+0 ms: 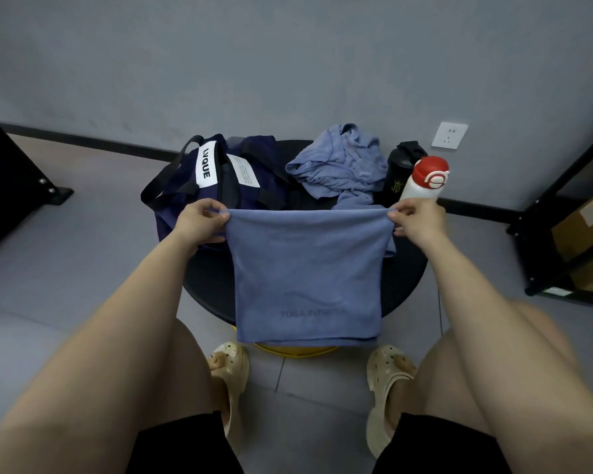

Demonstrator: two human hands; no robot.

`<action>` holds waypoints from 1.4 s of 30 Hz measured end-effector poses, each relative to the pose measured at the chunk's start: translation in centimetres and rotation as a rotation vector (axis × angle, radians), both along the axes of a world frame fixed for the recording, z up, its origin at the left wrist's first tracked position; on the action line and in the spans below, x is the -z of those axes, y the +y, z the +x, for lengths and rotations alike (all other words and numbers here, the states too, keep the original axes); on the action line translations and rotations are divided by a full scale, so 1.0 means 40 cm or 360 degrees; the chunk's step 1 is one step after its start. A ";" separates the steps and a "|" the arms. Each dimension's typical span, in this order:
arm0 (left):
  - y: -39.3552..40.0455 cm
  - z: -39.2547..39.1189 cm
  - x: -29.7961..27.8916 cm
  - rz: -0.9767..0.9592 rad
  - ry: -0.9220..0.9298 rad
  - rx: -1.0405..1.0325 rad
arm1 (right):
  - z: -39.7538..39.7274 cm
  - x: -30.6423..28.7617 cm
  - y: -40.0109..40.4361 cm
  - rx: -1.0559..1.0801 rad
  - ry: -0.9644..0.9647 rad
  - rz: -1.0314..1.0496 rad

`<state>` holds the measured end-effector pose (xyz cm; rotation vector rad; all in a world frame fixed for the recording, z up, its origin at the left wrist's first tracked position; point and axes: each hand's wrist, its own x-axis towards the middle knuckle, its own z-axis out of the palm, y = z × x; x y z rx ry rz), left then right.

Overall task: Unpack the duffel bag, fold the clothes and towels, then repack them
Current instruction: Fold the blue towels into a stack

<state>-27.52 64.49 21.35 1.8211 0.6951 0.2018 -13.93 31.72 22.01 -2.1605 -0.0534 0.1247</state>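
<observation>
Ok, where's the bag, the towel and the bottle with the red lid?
bag [185, 186], head view, on its navy side near the white label.
towel [307, 268], head view, middle of the hanging blue cloth.
bottle [429, 174], head view, on its red lid.

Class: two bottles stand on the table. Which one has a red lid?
The white bottle, nearest the right hand; the black bottle behind it has a black lid.

You face a plain grey wall [288, 63] with a black baseboard [93, 142] and a white wall socket [449, 135]. Grey floor tiles [83, 254] surround a round black table [404, 285]; a black metal shelf [562, 213] holding cardboard boxes [582, 230] stands to your right.
</observation>
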 end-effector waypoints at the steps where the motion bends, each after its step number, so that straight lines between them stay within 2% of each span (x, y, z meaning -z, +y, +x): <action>1: 0.003 0.008 0.012 0.0006 -0.0005 -0.0033 | 0.010 0.009 0.008 0.0021 -0.0022 -0.0019; 12: 0.032 0.073 0.053 0.0117 -0.0172 -0.0227 | 0.055 0.048 0.064 0.0106 -0.0256 -0.0074; 19: 0.030 0.074 0.076 0.0194 -0.0094 -0.0117 | 0.048 0.055 0.051 -0.0010 -0.0236 -0.0195; 29: 0.002 -0.021 0.125 0.0780 0.0344 0.0454 | -0.005 0.107 -0.025 -0.0522 0.0119 -0.0593; 37: -0.002 -0.072 0.156 0.0953 0.0698 0.1098 | -0.052 0.138 -0.056 -0.1027 0.0270 -0.0927; 42: -0.012 -0.080 0.170 0.1006 0.0893 0.1345 | -0.065 0.160 -0.062 -0.1211 0.0336 -0.1081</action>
